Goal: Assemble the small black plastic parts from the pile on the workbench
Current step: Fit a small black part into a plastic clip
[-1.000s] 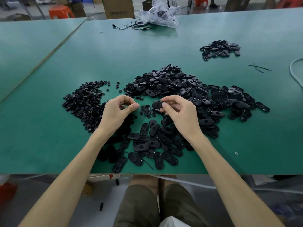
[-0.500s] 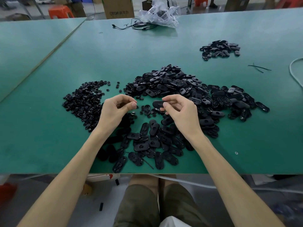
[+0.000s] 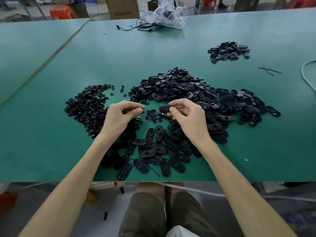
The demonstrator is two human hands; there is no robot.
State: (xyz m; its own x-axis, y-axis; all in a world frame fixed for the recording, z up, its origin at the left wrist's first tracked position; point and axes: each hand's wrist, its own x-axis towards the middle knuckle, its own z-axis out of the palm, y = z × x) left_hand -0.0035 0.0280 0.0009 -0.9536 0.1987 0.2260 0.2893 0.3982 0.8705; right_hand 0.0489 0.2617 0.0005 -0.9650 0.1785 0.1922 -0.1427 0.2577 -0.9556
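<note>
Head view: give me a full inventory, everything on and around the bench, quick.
Bench: one, green, across the view.
Oval parts: one big pile, black, centre.
Small parts: one pile, black, left of centre.
Far pile: one, black, far right.
Bag: one, clear, far edge.
Cable: one, black, beside bag.
Box: one, brown, behind bench.
Stool: one, orange, far left.
Hands: two, centre; left hand pinched, contents hidden; right hand pinches one oval part.

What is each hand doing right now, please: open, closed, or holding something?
Left hand: fingers curled in a pinch; whether they hold anything cannot be told.
Right hand: closed, pinching an oval black part.
</note>
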